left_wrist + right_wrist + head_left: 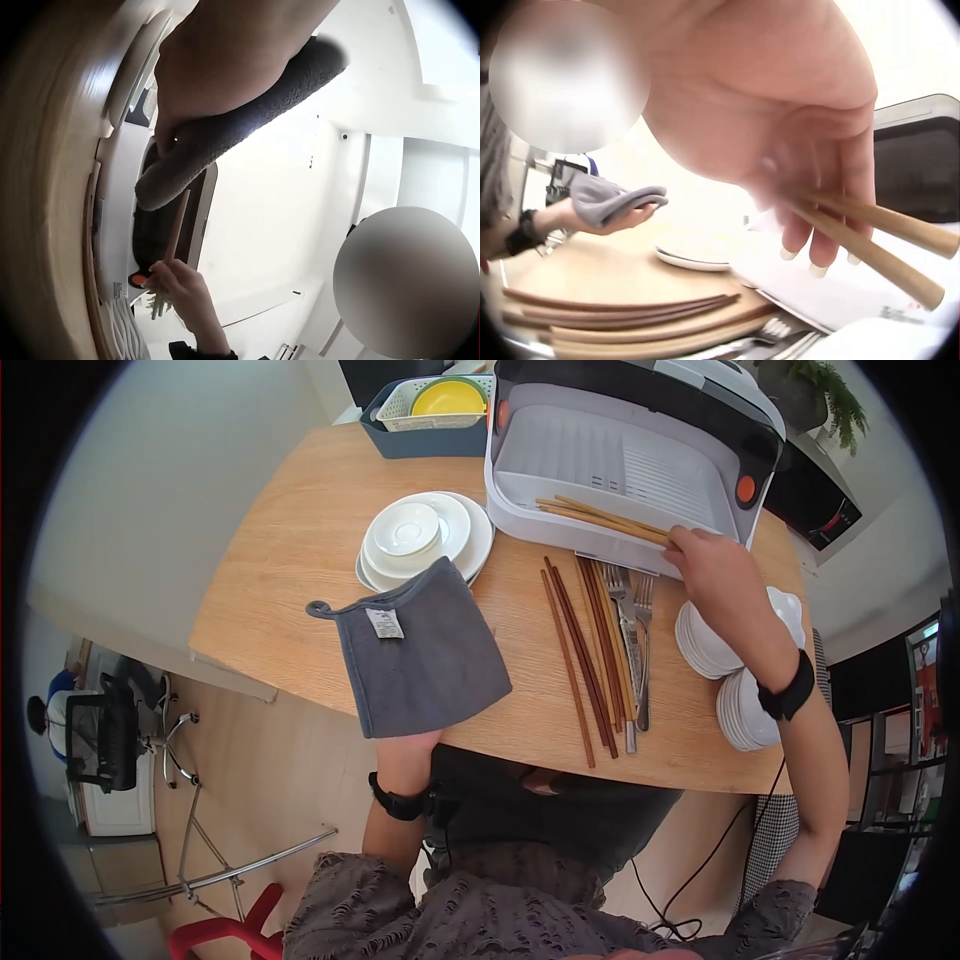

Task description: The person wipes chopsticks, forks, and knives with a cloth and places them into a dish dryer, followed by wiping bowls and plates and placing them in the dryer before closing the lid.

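A grey cloth [425, 650] with a white tag lies spread over my left hand [217, 75], hiding most of it in the head view. In the right wrist view its fingers [634, 220] stretch out beneath the cloth. My right hand [722, 575] pinches light wooden chopsticks [605, 520] near one end. They slant over the front compartment of a white dish box [515, 520] with a dark raised lid. On the table in front of the box lie brown and light chopsticks [575, 650], beside forks [643, 630] and a knife.
Stacked white plates [405, 530] stand left of the box. White bowls [745, 720] are stacked near the table's right edge. At the back left, a blue bin [430, 443] holds a white basket [400, 410] and a yellow bowl [450, 398]. A cable [715, 860] hangs at the right.
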{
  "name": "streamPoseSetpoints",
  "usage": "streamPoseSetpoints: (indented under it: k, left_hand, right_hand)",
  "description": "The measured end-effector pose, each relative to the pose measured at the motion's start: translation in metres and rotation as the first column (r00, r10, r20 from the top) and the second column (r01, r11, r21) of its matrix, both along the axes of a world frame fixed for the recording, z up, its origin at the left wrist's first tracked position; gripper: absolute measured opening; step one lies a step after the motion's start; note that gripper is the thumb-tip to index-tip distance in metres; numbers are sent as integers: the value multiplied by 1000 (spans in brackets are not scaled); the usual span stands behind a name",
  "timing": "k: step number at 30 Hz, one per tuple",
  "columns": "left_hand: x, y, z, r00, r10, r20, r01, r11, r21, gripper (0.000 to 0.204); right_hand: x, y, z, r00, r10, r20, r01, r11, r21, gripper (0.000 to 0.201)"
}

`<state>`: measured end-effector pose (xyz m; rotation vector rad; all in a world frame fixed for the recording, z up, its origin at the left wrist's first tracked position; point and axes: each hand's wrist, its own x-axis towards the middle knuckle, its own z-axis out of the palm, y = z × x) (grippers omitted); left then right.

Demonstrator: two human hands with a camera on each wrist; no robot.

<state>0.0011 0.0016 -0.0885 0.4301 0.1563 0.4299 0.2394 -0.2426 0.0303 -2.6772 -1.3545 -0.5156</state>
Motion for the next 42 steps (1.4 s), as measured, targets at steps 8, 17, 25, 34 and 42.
streamPoseSetpoints:
  k: [8,17,25,34,42]
  left_hand:
    - [-1,-5,-17,995,-29,-97,25,999,-44,64]
    - [-1,-8,-23,993,-77,-93,67,993,-97,65]
    - [-1,-17,-30,987,-149,-66,137,978,-156,65]
    - [-7,-20,-39,979,-181,-91,159,965,-210,60]
    - [-7,-20,-54,975,-198,-103,170,957,-237,60]
  right_hand:
    - [51,16,-27,991,27,134,-25,1000,-14,18]
    - [-20,17,-20,964,148,-220,-133,988,85,18]
    - [-60,17,-37,897,-86,-434,-26,969,-246,26]
    - [-58,25,-34,867,-153,-474,-1,951,-309,29]
    - [-55,31,-44,804,-221,-552,47,949,-312,24]
